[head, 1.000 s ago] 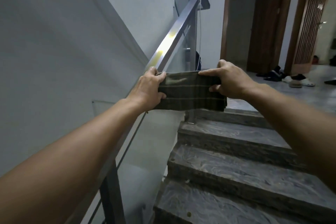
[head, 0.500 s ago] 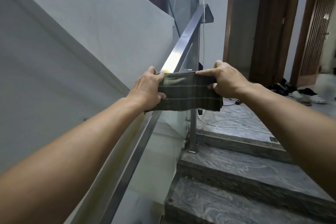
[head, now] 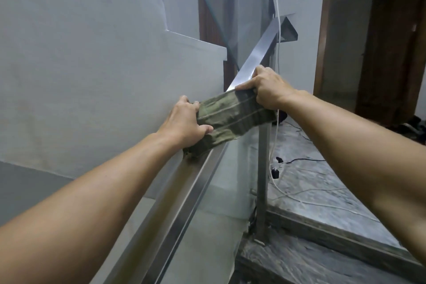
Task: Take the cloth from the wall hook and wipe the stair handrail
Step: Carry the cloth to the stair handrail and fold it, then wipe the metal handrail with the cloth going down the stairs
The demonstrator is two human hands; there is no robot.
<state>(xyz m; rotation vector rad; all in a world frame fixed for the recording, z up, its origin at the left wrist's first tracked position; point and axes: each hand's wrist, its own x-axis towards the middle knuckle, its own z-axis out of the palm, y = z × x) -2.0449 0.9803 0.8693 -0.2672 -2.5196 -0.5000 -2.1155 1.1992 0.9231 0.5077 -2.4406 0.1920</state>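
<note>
A person's left hand [head: 185, 123] and right hand [head: 267, 87] each clenched one end of a folded green plaid cloth [head: 232, 116], which lay stretched across the top of the sloping steel stair handrail [head: 255, 57]. The cloth sat just above a metal post [head: 262, 168] beside the glass panel [head: 230, 180], with white cables [head: 299, 200] strewn over the marble landing [head: 311, 182].

Cloth [head: 232, 117] lying across handrail [head: 255, 57], left hand [head: 184, 122] gripping its left end, right hand [head: 268, 87] its right; wall [head: 92, 64] standing left, steps [head: 322, 191] right.
</note>
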